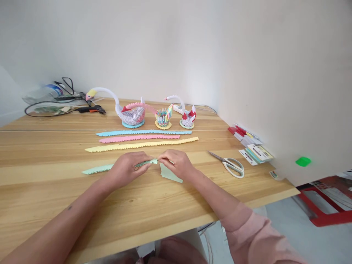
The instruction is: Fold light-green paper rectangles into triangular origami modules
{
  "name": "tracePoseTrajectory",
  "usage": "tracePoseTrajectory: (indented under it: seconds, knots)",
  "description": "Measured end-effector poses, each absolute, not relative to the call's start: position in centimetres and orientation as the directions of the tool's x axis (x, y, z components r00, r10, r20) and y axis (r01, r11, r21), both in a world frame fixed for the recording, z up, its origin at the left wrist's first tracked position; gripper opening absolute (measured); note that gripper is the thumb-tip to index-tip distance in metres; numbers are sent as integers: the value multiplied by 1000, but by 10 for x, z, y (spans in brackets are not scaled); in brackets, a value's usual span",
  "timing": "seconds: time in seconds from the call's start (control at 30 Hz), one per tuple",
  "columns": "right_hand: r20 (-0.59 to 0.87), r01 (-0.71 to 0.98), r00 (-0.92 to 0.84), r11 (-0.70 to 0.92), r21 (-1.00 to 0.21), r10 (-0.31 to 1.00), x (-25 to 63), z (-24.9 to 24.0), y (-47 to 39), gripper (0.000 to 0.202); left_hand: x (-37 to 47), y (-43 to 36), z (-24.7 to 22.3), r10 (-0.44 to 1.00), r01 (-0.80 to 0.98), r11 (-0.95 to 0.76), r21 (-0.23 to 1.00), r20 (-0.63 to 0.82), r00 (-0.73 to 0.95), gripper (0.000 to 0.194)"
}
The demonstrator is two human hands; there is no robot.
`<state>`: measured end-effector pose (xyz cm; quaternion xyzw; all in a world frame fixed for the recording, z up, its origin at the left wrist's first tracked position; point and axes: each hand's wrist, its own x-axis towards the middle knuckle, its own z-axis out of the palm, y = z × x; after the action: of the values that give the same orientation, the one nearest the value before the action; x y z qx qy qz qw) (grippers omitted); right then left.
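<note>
My left hand (128, 167) is closed around a light green strip of interlocked folded paper (97, 169), whose left part rests on the table and whose right end pokes out past the fingertips. My right hand (176, 163) is pinched at that right end; whatever is between its fingertips is too small to make out. Under the right hand lie light green paper pieces (171, 175). Beyond the hands, a yellow strip (141, 145), a pink strip (139, 138) and a blue strip (143, 132) run side by side across the table.
Three folded-paper swans, a large one (133, 115), a multicoloured one (163, 118) and a small one (188, 118), stand behind the strips. Scissors (233, 168) lie at right, near paper packs (257, 153). Glue guns (92, 109) with cables sit back left. A wall (275, 91) borders the right side.
</note>
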<state>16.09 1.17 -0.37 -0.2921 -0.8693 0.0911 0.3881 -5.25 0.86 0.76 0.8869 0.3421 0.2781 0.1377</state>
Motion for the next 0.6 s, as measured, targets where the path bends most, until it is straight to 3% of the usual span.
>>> tracePoseTrajectory:
  seconds: [0.17, 0.6]
  knots:
    - [623, 422, -574, 844, -331, 531, 163, -4, 12, 17, -53, 9, 8, 685, 499, -715, 490, 347, 640, 27]
    - [429, 459, -653, 777, -431, 624, 166, 2, 7, 21, -51, 8, 9, 659, 455, -718, 526, 307, 686, 28]
